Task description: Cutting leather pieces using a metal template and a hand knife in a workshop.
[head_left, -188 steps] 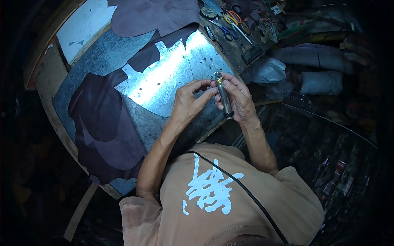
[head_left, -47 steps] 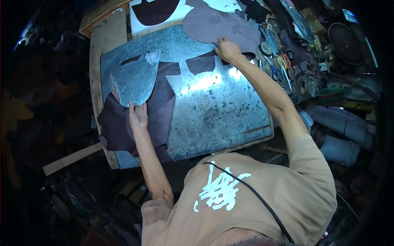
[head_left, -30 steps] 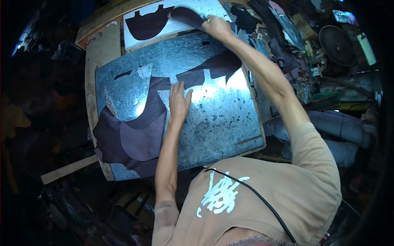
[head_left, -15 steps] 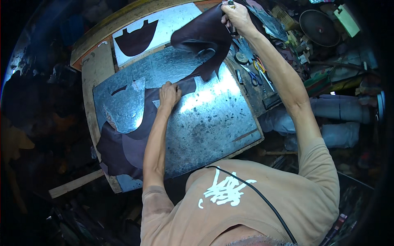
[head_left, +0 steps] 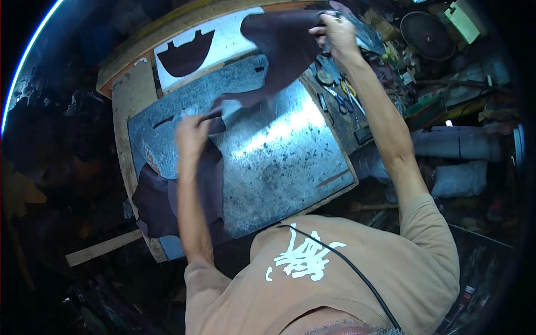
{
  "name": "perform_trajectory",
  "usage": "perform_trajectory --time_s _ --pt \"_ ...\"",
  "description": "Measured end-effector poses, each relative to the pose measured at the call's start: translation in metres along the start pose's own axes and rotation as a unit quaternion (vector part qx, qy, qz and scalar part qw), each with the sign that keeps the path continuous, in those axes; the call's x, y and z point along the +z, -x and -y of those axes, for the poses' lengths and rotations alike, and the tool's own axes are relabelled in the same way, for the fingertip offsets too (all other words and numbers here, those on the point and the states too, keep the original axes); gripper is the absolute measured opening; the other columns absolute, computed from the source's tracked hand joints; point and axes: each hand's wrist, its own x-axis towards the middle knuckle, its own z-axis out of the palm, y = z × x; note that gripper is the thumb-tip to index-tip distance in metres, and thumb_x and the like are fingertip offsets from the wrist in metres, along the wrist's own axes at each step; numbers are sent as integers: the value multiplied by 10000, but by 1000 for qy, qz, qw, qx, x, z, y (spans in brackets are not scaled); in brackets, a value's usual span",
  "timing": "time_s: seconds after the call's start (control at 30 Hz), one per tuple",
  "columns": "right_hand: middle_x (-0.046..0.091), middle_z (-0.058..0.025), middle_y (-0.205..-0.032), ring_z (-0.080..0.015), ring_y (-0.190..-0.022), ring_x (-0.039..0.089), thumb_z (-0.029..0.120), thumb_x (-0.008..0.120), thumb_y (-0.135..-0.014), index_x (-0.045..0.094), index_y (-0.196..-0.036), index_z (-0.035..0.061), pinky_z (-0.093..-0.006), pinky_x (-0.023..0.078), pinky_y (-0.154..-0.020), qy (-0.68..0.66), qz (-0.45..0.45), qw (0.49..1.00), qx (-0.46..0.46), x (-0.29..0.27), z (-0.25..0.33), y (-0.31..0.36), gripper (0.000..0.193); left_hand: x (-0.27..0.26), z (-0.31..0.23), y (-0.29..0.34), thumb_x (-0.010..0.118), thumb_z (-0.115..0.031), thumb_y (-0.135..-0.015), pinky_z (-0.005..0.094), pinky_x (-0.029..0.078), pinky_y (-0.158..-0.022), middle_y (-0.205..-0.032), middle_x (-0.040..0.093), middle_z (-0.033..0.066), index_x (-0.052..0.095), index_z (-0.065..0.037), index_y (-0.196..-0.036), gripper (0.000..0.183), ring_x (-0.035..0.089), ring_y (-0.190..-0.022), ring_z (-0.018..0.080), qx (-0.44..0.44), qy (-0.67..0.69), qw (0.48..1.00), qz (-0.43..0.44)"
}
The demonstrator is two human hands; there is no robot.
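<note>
A dark brown leather sheet (head_left: 290,50) hangs stretched over the metal-topped board (head_left: 279,173). Its upper right corner is gripped by my right hand (head_left: 339,38), which also has a small dark object against the palm that I cannot make out. At the sheet's lower left, a narrow end runs into my closed left hand (head_left: 191,134), which is slightly blurred. Below and beside that forearm, more dark leather (head_left: 153,195) lies over the board's left edge. A grey plate-like sheet (head_left: 162,148) with a rounded edge rests partly on this leather.
A cut dark leather piece (head_left: 187,54) with two tabs lies on a white board (head_left: 237,28) at the back. Blue-handled scissors (head_left: 342,103) and other tools lie right of the metal top. Beyond them are a round dark pan-like thing (head_left: 428,35) and scraps.
My left hand has lifted off the metal top and moved left, pulling the leather's narrow end along. My right hand has shifted slightly right and down, and the sheet hangs more spread out.
</note>
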Motion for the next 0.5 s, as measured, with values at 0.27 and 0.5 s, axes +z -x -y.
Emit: perform_trajectory --time_s 0.27,0.5 --pt "594 -8 -664 -55 -396 445 288 627 -901 637 -903 36 -203 326 -355 209 87 909 349 -54 -22 235 253 -181 22 195 674 -65 -840 344 467 -783 -930 619 143 666 20 -1001 182 613 -883 281 -297 -38 954 -2" --pt "661 -78 -733 -169 -642 628 226 643 -880 677 -988 7 -315 463 -585 447 76 865 214 -73 -81 289 247 -134 63 268 679 -175 -856 392 449 -915 -1058 647 178 646 2 -1123 322 599 -1012 332 -304 -160 935 86"
